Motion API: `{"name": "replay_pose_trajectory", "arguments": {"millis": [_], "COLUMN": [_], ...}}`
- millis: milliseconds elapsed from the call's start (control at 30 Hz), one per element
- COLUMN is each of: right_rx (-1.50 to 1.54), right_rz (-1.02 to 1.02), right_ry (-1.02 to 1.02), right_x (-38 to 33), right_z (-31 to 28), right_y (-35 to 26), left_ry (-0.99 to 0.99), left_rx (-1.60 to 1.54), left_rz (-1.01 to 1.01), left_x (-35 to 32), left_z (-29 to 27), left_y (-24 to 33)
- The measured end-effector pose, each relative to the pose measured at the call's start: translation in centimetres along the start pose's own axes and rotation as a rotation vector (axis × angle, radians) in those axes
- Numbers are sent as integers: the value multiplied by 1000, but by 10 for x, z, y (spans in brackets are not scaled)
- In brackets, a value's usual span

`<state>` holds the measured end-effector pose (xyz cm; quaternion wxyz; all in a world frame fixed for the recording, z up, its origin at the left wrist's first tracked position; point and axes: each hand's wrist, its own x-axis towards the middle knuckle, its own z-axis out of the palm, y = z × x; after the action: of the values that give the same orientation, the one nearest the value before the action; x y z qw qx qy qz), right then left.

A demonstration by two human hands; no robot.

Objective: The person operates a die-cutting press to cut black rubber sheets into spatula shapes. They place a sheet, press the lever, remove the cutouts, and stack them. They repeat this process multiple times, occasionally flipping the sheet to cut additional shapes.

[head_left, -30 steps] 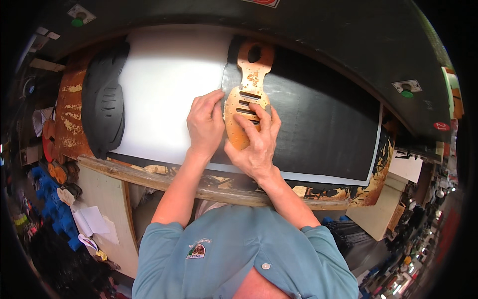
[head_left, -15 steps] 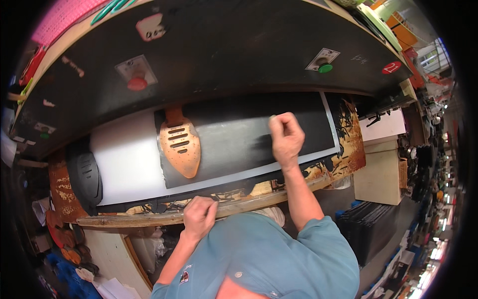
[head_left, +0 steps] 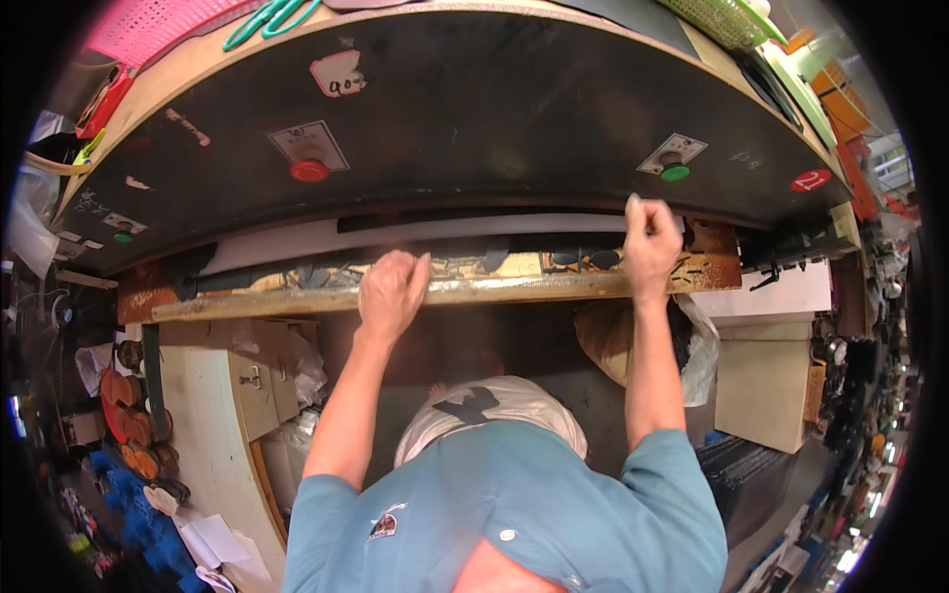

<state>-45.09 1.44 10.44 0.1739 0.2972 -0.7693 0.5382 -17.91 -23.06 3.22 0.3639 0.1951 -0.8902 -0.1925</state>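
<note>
While both arms reach up, left hand (head_left: pixel 391 293) curled over worn wooden bench edge (head_left: pixel 297 299), fingers closed on it. Right hand (head_left: pixel 650 247) fisted, higher, near green round button (head_left: pixel 675 172); grasped thing, if any, cannot tell. Edge runs left-right, beneath both hands.

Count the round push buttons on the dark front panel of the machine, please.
3 show: a red button upper left, a green button upper right above the right hand, and a small green button at the far left. Others may be hidden beyond the panel's edges.
</note>
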Motion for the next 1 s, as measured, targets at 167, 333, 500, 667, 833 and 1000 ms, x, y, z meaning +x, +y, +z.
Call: {"name": "replay_pose_trajectory", "arguments": {"millis": [167,333,500,667,833,1000], "right_rx": [-264,-251,-222,-142,-89,-69], "right_rz": [-227,-90,-109,-59,-28,183], "right_ry": [-151,-198,-238,-269,-308,-330], "right_x": [-66,-69,-73,-78,-92,-130], "right_z": [25,39,28,31,21,0], "right_y": [28,30,25,36,38,17], "left_ry": [-4,-11,-4,-4,17,-50], "left_rx": [34,35,48,43,27,12], "left_rz": [-41,-79,-151,-157,-175,-162], "left_x": [21,27,19,18,1,-43], "left_z": [4,0,-3,0,3,-15], "left_y": [-2,-4,3,-1,-1,12]}}
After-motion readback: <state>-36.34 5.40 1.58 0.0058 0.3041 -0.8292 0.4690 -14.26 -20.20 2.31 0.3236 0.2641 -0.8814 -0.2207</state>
